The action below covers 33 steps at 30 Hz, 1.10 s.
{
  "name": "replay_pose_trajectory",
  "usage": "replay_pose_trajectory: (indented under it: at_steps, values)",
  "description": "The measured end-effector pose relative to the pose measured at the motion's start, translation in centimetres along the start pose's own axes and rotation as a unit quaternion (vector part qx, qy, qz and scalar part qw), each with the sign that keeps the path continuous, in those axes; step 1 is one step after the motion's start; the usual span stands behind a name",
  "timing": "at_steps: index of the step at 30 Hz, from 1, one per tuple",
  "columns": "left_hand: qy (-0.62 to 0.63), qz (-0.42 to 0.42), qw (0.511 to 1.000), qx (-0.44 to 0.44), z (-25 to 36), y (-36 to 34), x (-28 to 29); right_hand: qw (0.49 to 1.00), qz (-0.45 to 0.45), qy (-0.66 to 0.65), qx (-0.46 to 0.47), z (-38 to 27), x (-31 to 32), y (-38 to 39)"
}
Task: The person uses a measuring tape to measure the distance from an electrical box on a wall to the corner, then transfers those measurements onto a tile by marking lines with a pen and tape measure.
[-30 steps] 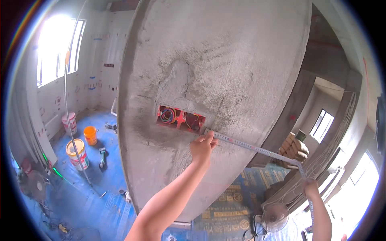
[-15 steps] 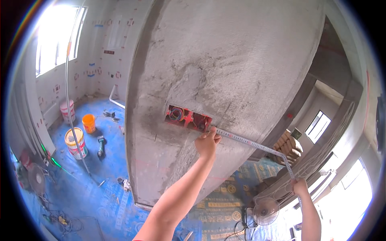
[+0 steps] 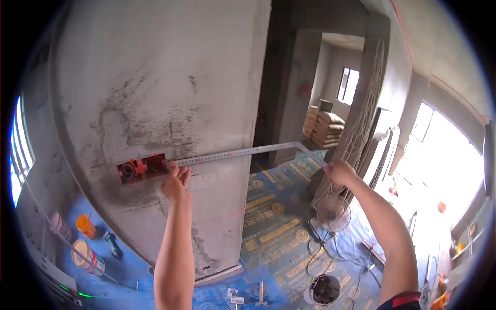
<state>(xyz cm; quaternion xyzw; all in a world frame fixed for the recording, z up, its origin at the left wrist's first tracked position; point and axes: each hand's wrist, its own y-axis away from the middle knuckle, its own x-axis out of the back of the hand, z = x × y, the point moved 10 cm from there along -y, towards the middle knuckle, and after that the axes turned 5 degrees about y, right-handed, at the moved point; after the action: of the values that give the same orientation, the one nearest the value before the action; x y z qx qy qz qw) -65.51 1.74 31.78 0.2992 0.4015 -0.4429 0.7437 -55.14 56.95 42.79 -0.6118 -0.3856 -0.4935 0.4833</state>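
My left hand pinches the near end of a silver tape measure against the cement wall, just at the right edge of a red recessed double socket box with coiled wires inside. The tape runs right past the wall’s corner and bends down toward my right hand, whose fingers are closed around it. A rough dark patch of plaster surrounds the box.
Sacks are stacked in the back room. Hanging cables and a fan stand at right, above cords and a dark bucket. At lower left are an orange bucket, pails and a power tool.
My view has swung right, so the wall and box now sit farther left. My right hand and the tape’s far part have risen; the left hand stays at the box’s edge.
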Motion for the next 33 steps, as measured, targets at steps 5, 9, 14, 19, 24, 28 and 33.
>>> replay_pose_trajectory:
  at_steps: [5, 9, 14, 19, 24, 28, 33]
  values:
    - [-0.012, 0.004, 1.000, -0.007, 0.4, 0.7, -0.5, 0.997, -0.055, -0.048, -0.035, 0.2, -0.7, -0.1]
    - [-0.009, 0.014, 1.000, -0.016, 0.8, 0.4, -0.3, 0.994, -0.052, -0.073, -0.057, -0.5, -0.6, -0.7]
    - [-0.010, 0.021, 0.999, -0.026, 0.5, 0.8, -0.2, 0.990, -0.038, -0.127, -0.056, -1.3, 0.2, -1.0]
    - [0.004, 0.003, 1.000, -0.030, 1.0, -0.3, 0.9, 0.995, -0.024, -0.091, -0.018, -1.7, -0.8, -3.1]
    - [-0.028, -0.038, 0.994, -0.095, 0.1, 0.0, 0.2, 0.999, 0.015, -0.028, 0.019, 1.9, -1.5, -4.2]
    - [-0.011, -0.006, 0.994, -0.106, 0.8, 2.4, 0.4, 0.992, 0.005, -0.126, -0.003, -1.3, 0.8, 0.0]
    - [0.029, -0.011, 0.997, -0.078, 1.1, 4.4, -0.3, 0.984, 0.025, -0.173, -0.013, 1.3, 0.1, -1.3]
